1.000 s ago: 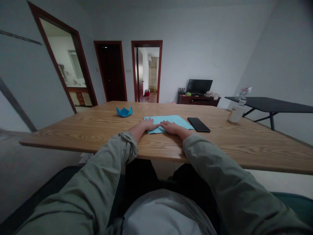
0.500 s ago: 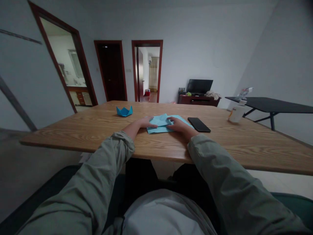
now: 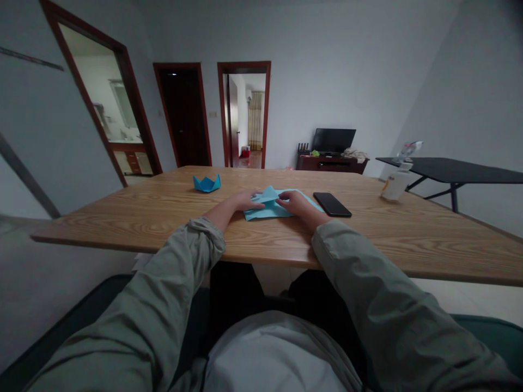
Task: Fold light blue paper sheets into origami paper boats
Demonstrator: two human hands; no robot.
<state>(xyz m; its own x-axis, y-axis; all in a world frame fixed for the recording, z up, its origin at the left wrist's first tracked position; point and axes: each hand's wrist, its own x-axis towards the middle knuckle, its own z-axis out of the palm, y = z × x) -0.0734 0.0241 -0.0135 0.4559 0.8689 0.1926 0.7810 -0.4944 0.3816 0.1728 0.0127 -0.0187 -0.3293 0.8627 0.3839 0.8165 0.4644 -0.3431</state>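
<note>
A light blue paper sheet (image 3: 267,209) lies folded on the wooden table (image 3: 122,218), with one flap rising to a peak near its middle. My left hand (image 3: 241,201) grips that flap from the left with its fingertips. My right hand (image 3: 296,204) rests on the sheet's right part, with fingers curled over the fold. Further left stands a small blue paper crown (image 3: 206,184). A black smartphone (image 3: 332,204) lies just right of the sheet, close to my right hand.
A white bottle (image 3: 395,185) stands near the table's far right. Beyond it is a black side table (image 3: 449,169). A monitor (image 3: 333,140) sits on a dark wooden cabinet (image 3: 330,164) against the far wall. The table's near edge runs below my forearms.
The flat sheet has been folded and now has a raised flap. Both hands have moved from lying flat on it to gripping the folded paper.
</note>
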